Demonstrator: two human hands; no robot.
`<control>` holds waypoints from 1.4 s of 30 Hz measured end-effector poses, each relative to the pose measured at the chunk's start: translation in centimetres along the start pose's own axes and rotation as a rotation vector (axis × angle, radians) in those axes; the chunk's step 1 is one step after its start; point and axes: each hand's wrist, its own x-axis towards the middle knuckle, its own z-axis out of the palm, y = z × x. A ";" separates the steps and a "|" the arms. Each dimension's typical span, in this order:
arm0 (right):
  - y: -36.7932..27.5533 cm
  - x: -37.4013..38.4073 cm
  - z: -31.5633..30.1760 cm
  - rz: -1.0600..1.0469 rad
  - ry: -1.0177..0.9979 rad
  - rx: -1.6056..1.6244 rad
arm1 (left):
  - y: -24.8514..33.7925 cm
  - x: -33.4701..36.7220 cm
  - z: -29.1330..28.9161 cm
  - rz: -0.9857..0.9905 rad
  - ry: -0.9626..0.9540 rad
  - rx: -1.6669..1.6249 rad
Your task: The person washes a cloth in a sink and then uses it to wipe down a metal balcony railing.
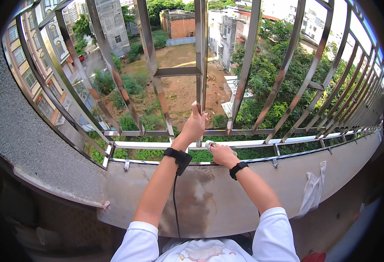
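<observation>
Two hands were up at the window grille: the left hand (195,124) wrapped tight around an upright steel bar (200,56), the right hand (221,153) pressing a small pale pad (210,144) onto the lower rail (253,142), seemingly mid-wipe; a white rag (313,188) hung far right.

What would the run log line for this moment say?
left hand: gripping vertical bar | right hand: holding small pale object on lower rail | cloth: on ledge
</observation>
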 end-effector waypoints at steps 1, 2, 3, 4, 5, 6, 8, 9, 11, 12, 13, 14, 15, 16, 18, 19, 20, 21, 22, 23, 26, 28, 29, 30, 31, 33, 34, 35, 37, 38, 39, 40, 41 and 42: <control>-1.0 0.2 0.4 -0.021 0.051 -0.074 | 0.0 0.0 -0.1 -0.026 0.010 -0.003; -1.5 0.4 0.7 -0.012 0.074 -0.095 | -0.1 0.0 -0.2 0.008 0.011 0.009; -2.1 0.4 0.7 -0.009 0.095 -0.113 | -0.4 -0.1 -0.4 0.002 0.012 0.010; -2.0 0.3 0.5 0.015 0.101 -0.081 | -0.7 -0.1 -0.6 0.040 0.014 0.008; -1.5 0.1 0.1 0.040 0.107 -0.050 | -0.9 0.0 -0.8 0.079 0.015 0.005; -0.2 -0.5 0.3 0.098 0.075 -0.020 | -0.4 0.1 -0.4 0.059 0.001 -0.002; 1.0 -1.6 -0.8 0.162 0.047 -0.010 | -0.7 0.1 -0.9 0.017 -0.009 -0.024; 2.1 -2.6 -1.5 0.216 0.024 -0.008 | -0.5 0.2 -0.8 -0.009 -0.030 -0.054; 5.2 -4.0 -1.1 0.318 0.008 -0.055 | -1.3 0.2 -0.5 0.133 0.043 -0.050; 6.7 -4.8 -1.3 0.401 -0.042 -0.079 | -1.2 0.2 -0.4 0.105 0.035 -0.054; 8.2 -5.3 -1.4 0.479 -0.091 -0.101 | -1.0 0.1 -0.5 0.077 0.031 -0.052; 9.8 -6.0 -1.2 0.527 -0.119 -0.092 | -0.9 0.0 -0.4 0.091 0.035 -0.045; 10.7 -6.6 -1.5 0.573 -0.149 -0.080 | -0.8 -0.1 -0.4 0.093 0.035 -0.048; 11.4 -7.1 -1.6 0.625 -0.136 -0.055 | -0.7 -0.2 -0.4 0.059 0.022 -0.047; 11.5 -7.4 -1.6 0.674 -0.118 -0.067 | -0.5 -0.3 -0.3 0.024 0.020 -0.041; 11.0 -7.3 -1.6 0.682 -0.119 -0.093 | -0.4 -0.3 -0.2 0.024 0.020 -0.043; 10.9 -6.8 -1.3 0.654 -0.103 -0.104 | -0.3 -0.1 -0.1 0.034 0.018 -0.031; 10.4 -6.4 -1.1 0.639 -0.089 -0.112 | -0.2 -0.1 -0.1 0.043 0.012 -0.017; 9.6 -6.0 -1.1 0.584 -0.091 -0.119 | -0.4 0.0 -0.2 0.041 0.010 -0.016; 8.6 -5.5 -1.1 0.529 -0.093 -0.126 | -0.5 0.0 -0.3 0.047 0.010 -0.003; 5.0 -3.7 -0.9 0.365 -0.004 -0.079 | -0.5 0.0 -0.6 0.007 -0.010 -0.033; 2.8 -2.6 -0.5 0.263 0.028 -0.068 | 0.1 0.1 -0.6 -0.035 -0.030 -0.077; 1.6 -2.0 -0.3 0.226 0.042 -0.080 | 0.5 0.0 -0.7 -0.073 -0.035 -0.048; 0.3 -1.4 -0.1 0.200 0.051 -0.083 | 0.8 -0.1 -0.8 -0.109 -0.036 -0.019; -0.7 -0.9 0.3 0.200 0.077 -0.132 | 0.6 0.0 -0.6 -0.106 -0.041 -0.019; -2.6 0.1 0.9 0.125 0.126 -0.124 | -0.2 0.1 -0.4 -0.081 -0.009 -0.009; -3.4 0.3 0.8 0.082 0.104 -0.104 | -0.2 0.1 -0.4 -0.080 -0.018 -0.010; -4.0 0.4 0.7 0.039 0.083 -0.084 | -0.1 0.1 -0.4 -0.079 -0.027 -0.017; -4.7 0.3 0.9 -0.001 0.136 -0.141 | -0.1 0.0 -0.4 -0.079 -0.042 -0.023; -4.7 0.2 0.9 -0.039 0.122 -0.136 | -0.1 -0.1 -0.3 -0.070 -0.034 -0.036; -4.6 0.3 0.7 -0.083 0.112 -0.133 | -0.2 0.0 -0.4 -0.060 -0.019 -0.048; -4.3 0.1 0.3 -0.079 0.102 -0.104 | -0.7 0.0 -0.3 -0.059 -0.018 -0.048; -3.9 0.0 0.2 -0.079 0.103 -0.105 | -1.5 0.1 -0.3 0.017 0.021 -0.001; -3.5 -0.2 0.1 -0.091 0.125 -0.092 | -1.4 0.1 -0.2 0.093 0.057 0.043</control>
